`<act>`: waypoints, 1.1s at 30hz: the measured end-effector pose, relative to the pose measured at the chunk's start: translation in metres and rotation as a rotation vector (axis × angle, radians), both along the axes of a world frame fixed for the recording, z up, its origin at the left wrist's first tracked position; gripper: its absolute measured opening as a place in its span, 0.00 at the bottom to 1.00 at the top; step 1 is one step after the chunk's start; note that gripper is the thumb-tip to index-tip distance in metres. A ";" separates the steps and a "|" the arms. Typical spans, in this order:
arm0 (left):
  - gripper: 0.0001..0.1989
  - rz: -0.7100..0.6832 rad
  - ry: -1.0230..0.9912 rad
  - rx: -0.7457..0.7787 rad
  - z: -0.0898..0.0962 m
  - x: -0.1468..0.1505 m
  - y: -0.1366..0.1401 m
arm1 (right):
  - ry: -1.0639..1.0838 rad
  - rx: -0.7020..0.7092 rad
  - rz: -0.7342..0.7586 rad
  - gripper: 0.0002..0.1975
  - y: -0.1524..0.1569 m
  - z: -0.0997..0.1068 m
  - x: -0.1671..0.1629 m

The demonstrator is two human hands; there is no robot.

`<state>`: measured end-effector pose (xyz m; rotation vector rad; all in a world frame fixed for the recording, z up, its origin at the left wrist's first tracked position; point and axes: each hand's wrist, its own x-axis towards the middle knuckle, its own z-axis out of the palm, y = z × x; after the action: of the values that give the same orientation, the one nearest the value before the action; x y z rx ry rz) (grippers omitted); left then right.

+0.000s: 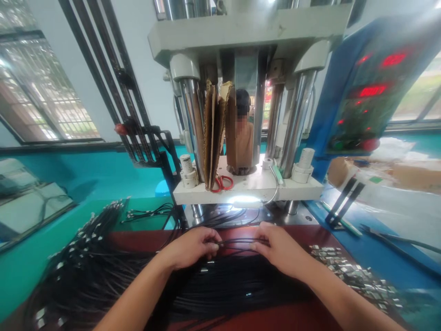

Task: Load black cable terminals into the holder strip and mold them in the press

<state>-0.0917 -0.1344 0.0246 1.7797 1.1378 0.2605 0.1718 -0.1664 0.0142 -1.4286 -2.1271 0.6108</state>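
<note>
Between my two hands stretches a short span of thin black cables (237, 240), just in front of the press. My left hand (196, 246) pinches them with thumb and fingertips at one side. On the other side my right hand (274, 243) has its fingers closed round the same cables. Below my hands lies a thick heap of black cables (220, 285), some with small shiny ends. The cable ends inside my fingers are hidden.
A white press (248, 184) with steel columns stands ahead, with cardboard (215, 133) and red-handled scissors (222, 183) on it. A blue control box (372, 92) is at right. Silver connectors (358, 276) lie right, pliers (396, 239) beyond. More cable bundles (93, 234) spread left.
</note>
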 end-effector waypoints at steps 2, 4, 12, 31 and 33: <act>0.12 -0.008 0.003 0.004 0.001 0.001 -0.001 | -0.009 0.007 -0.035 0.09 -0.001 -0.002 -0.001; 0.13 -0.004 0.022 0.029 0.002 0.002 -0.002 | -0.009 0.009 -0.018 0.07 -0.001 -0.003 -0.001; 0.11 0.010 0.178 0.131 -0.004 0.011 -0.005 | -0.108 -0.022 0.138 0.11 -0.003 -0.002 0.001; 0.13 -0.083 0.271 0.278 -0.003 0.010 -0.012 | -0.113 0.065 0.157 0.09 -0.005 0.001 -0.001; 0.11 -0.097 0.263 0.278 -0.001 0.011 -0.012 | -0.115 0.008 0.165 0.10 -0.006 0.002 0.000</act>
<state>-0.0810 -0.1464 0.0239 2.1576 1.2408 0.1330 0.1717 -0.1720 0.0161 -1.3221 -2.3524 0.5925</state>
